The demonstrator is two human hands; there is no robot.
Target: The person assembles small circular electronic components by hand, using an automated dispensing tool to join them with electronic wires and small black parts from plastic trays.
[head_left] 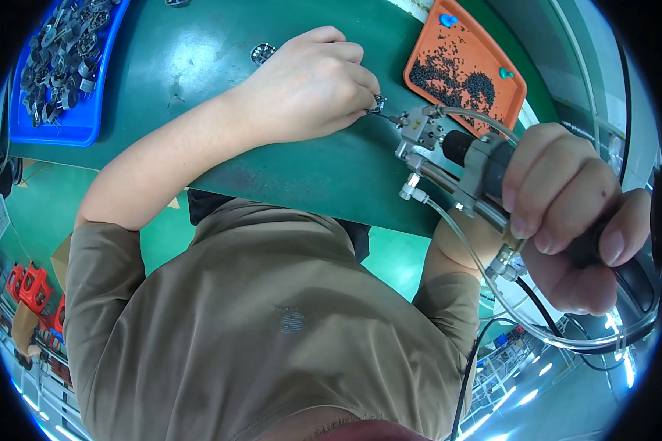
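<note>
The tool [485, 167] partly hides the orange tray [485, 44] (blue tray [55, 135] left).

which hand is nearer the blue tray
Left: the left hand is over the table, right of the blue tray; the right hand is farther right, holding a tool.

The left hand [324, 84] is over the table [287, 173], with a held part [377, 104] at its fingertips. To the left hand's right comes the hand tool [419, 125], its tip at that part; farther right and nearer the body, the right hand [566, 198] grasps it. Also right of the left hand, behind the tool, lies the pellet tray [485, 51], with pellets [480, 88] in it. Just left of the left hand, a loose part [262, 53] lies on the table; well left, the parts tray [59, 136] holds heaped parts [59, 59].
</note>
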